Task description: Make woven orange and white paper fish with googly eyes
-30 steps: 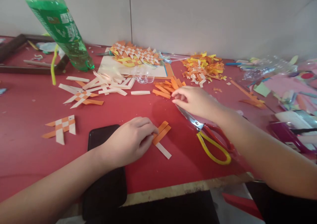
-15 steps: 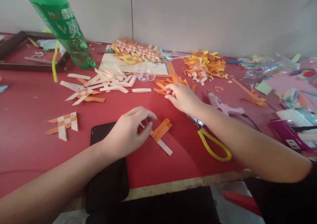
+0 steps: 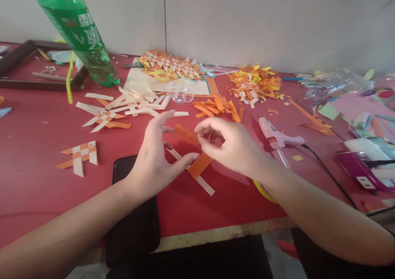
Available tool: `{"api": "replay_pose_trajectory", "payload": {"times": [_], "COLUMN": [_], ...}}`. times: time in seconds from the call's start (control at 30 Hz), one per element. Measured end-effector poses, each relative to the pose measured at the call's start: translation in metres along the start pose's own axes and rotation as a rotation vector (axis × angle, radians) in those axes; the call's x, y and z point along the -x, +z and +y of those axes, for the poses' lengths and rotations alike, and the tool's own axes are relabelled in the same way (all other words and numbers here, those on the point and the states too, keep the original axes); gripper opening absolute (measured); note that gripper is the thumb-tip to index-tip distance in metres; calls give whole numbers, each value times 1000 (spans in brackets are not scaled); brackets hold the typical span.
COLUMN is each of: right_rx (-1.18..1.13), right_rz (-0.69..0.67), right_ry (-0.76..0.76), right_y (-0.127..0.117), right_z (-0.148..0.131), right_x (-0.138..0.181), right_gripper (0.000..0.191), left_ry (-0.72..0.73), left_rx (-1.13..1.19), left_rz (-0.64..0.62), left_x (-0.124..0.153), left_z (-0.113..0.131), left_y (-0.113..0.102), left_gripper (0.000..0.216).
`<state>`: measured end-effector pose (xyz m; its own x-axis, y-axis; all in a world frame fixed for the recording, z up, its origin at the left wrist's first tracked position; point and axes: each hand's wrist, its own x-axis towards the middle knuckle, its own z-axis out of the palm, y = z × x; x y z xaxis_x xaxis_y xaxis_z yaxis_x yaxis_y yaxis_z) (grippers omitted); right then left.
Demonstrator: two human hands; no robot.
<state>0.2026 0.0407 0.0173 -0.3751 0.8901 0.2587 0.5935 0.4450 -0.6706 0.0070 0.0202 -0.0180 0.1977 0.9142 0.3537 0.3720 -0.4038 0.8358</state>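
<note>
My right hand [image 3: 230, 145] pinches the right end of an orange paper strip [image 3: 187, 134], held above the table. Its free end points toward my left hand [image 3: 154, 159], whose fingers are spread around that end; I see no grip there. Below the hands lies a white paper strip [image 3: 205, 186], with a folded orange strip [image 3: 199, 166] across it. Behind them sits a pile of orange strips [image 3: 220, 106], and farther left a heap of white strips [image 3: 138, 98]. Two small woven orange-and-white pieces [image 3: 84, 150] [image 3: 105, 117] lie to the left.
A dark phone [image 3: 135, 225] lies under my left wrist. Yellow-handled scissors [image 3: 264, 191] are partly hidden by my right forearm. A pink glue gun [image 3: 277, 137] with its cord lies to the right. A green bottle [image 3: 82, 36] stands at the back left beside a dark frame [image 3: 40, 83].
My right hand has come back from the orange pile toward me with an orange strip in it. My left hand has lifted and its fingers have spread.
</note>
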Motion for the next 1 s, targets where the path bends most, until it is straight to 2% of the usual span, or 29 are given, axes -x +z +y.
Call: {"api": "replay_pose_trajectory", "payload": {"times": [0.03,0.1,0.17,0.23,0.33,0.4,0.5,0.63,0.73,0.9,1.0], "right_rx": [-62,-169,-282,-413,-626,-749,-860,-805,-694,-655,-717], "right_rz": [-45,-114,-131,-101,-65,-100,-132,11,82,77,87], "right_ry": [28,90,143,189,256,282,232,104,75,76,133], "right_y": [3,6,7,6,2,2,7,16,17,16,17], "right_z": [-5,-11,-12,-10,-7,-5,-4,-6,-8,-8,-6], "right_x": [5,12,15,15,15,16,19,24,25,26,28], "right_gripper": [14,13,12,8,15,24,33,29,21,23,23], "left_ry": [-9,-59,-140,-226,-340,-390,-439,-478,-504,-491,-470], "left_rx": [51,155,231,308,489,610,719,788,841,895,871], "left_rz": [-9,-53,-94,-108,-81,-63,-71,-118,-166,-267,-255], "left_x": [0,-3,-6,-9,-12,-12,-12,-12,-11,-10,-9], "left_z": [1,3,4,5,3,2,4,10,14,11,9], "left_y": [0,-1,-2,-3,-5,-5,-5,-4,-5,-6,-5], "left_gripper": [70,52,29,18,17,17,17,16,14,20,19]}}
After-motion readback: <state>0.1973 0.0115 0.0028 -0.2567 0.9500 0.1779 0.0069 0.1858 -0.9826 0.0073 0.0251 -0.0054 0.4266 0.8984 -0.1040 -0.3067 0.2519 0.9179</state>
